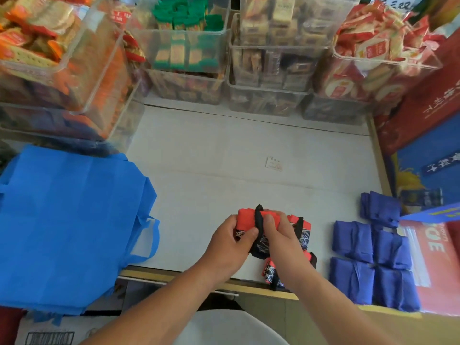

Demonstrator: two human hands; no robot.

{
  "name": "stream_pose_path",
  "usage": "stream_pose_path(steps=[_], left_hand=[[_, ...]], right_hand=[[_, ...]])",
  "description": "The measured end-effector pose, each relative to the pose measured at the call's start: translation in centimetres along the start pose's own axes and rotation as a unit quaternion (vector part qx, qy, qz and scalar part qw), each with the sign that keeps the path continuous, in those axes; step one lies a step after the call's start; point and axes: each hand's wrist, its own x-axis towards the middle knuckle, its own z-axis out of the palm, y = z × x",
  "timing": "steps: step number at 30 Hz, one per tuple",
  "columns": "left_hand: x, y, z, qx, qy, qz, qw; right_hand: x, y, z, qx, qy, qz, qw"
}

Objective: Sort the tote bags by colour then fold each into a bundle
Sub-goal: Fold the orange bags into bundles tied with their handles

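Bench, white top. At 6 o'clock of it, near the front edge, is the red bag, red with black patterned fabric, partly rolled into a bundle. A black strap loops over its top.

Left hand grips the bundle's left end, fingers curled under and thumb pressed on the front. Right hand is clamped on the right part, fingers curled over the top just beside the strap. The hands are close, thumbs nearly touching.

More red-and-black fabric shows at 3 o'clock of the right hand; cannot tell if it is the same bag. A second red bundle lies at the bench's front edge, at 6 o'clock of the held one and partly under the right wrist.

Dark blue bundles, several, sit packed together at 4 o'clock on the bench. Light blue bags lie flat and unfolded in a stack at 9 o'clock, hanging over the left front corner.

A paper slip lies mid-bench. Clear bins of wrapped snacks are stacked along 12 o'clock and at 10 o'clock. Red and blue boxes stand at 3 o'clock.
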Motion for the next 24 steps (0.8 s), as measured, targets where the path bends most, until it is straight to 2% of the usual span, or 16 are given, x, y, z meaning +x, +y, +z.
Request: stream_pose_path(steps=[3,5,6,8,9,11,15,17,21,24], left_hand=[[0.7,-1.8,1.0,0.007,-0.03,-0.022,0.999],[1.6,-3.9,1.7,0.053,-0.02,-0.051,0.997],[2.0,-5.2,2.0,0.083,-0.005,-0.076,0.994],[2.5,-8.0,2.6,0.133,0.031,-0.129,0.982],[2.8,-9.2,2.8,0.153,0.042,-0.138,0.978],[3.2,-10.6,3.1,0.182,0.057,-0.132,0.973],[4.3,-11.3,3.6,0.177,0.055,-0.125,0.975],[4.5,-11.2,4.3,0.177,0.041,-0.124,0.975],[3.7,-11.0,4.8,0.173,0.0,-0.127,0.977],[3.0,-10.3,2.6,0.171,0.023,-0.123,0.977]], right_hand=[[0.5,1.7,-1.6,-0.04,-0.021,0.031,0.998],[1.2,4.3,-3.5,-0.16,0.005,-0.004,0.987],[1.6,6.1,-4.7,-0.266,0.047,-0.04,0.962],[2.3,9.7,-6.6,-0.445,0.112,-0.098,0.883],[2.6,11.3,-7.1,-0.488,0.118,-0.111,0.858],[3.3,12.9,-7.1,-0.545,0.085,-0.088,0.83],[4.6,14.0,-6.2,-0.623,0.02,-0.082,0.777],[5.0,14.2,-6.3,-0.64,0.009,-0.093,0.763],[4.8,13.9,-7.1,-0.643,0.031,-0.1,0.758],[4.1,11.6,-5.8,-0.627,0.028,-0.135,0.767]])
